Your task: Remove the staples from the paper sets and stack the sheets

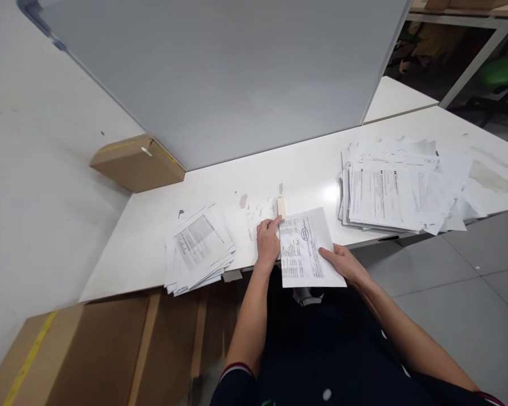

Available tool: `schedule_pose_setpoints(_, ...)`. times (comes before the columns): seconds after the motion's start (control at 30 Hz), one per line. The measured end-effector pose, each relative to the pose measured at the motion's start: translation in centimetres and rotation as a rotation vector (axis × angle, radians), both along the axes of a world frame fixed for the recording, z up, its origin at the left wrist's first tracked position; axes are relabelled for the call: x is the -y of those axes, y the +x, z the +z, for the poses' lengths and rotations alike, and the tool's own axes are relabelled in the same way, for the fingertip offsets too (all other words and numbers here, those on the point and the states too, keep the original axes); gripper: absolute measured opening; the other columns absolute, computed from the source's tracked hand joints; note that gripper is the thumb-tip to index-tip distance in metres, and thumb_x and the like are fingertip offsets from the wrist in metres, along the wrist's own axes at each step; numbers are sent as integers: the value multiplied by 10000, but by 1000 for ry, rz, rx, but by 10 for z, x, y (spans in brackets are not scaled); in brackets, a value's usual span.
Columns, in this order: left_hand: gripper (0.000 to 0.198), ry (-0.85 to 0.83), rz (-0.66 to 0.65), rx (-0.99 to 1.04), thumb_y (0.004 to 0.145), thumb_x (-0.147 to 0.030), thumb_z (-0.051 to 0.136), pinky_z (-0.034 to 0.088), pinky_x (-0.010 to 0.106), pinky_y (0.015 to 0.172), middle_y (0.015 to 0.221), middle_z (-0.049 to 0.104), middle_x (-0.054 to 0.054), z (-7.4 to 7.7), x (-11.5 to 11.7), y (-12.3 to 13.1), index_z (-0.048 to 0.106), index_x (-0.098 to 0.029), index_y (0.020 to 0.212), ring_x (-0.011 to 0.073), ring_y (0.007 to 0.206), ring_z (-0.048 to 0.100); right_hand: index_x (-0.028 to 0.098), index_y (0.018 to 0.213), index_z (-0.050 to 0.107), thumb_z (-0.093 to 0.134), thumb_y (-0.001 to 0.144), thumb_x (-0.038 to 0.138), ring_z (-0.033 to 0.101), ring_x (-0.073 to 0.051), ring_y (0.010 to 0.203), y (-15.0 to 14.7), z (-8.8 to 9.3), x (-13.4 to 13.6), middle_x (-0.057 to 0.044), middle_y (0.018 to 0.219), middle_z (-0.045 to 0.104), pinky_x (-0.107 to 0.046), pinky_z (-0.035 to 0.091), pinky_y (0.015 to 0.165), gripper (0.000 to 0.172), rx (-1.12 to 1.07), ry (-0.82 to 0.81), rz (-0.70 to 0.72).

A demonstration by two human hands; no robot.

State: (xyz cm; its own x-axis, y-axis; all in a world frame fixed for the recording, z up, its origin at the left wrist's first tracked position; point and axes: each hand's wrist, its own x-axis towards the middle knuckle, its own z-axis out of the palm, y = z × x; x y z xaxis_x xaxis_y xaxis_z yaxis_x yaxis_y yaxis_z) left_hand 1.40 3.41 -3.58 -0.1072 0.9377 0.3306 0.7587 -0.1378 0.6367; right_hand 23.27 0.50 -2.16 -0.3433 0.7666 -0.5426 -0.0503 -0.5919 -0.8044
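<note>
A printed paper sheet (307, 251) with an oval stamp mark lies partly on the table, its lower end past the front edge. My right hand (346, 264) grips its right side, thumb on top and the other fingers underneath. Against the sheet's upper left corner sits a small cream-coloured stapler (281, 206). My left hand (268, 242) is beside the sheet's left edge, its index finger stretched out to the stapler's near end and the other fingers bent. Whether more sheets lie under the top one I cannot tell.
A loose paper pile (198, 245) is on the left of the white table (122, 248), a larger paper stack (389, 189) on the right. A grey panel (237, 84) stands behind. One cardboard box (138, 163) is at the back left; large cartons (101, 338) stand below the front edge.
</note>
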Motion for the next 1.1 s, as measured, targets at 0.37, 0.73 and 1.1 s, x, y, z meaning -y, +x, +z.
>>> schedule_pose_setpoints(0.37,531,-24,0,-35,834,-85,271,383,350,863,1041,520,86,1,1,-3,346,-256,1330,198,987,440,141,995,590,566,754,348,655,-223,722,28,35,-7,-67,816,693,-290,521,578,319,240,220,-73)
schedule_pose_setpoints(0.73,435,106,64,40,849,-129,297,421,325,847,977,579,94,-4,5,-3,433,-173,1260,178,939,517,146,891,579,584,736,398,616,-210,733,134,88,-92,-124,859,641,-329,474,621,296,868,375,-422)
schedule_pose_setpoints(1.1,258,299,277,-125,846,-195,425,417,346,869,951,627,80,6,58,-37,576,-173,1055,175,917,535,208,1155,504,452,811,447,602,-334,844,132,67,-73,-140,927,633,-533,409,808,423,1262,770,-391)
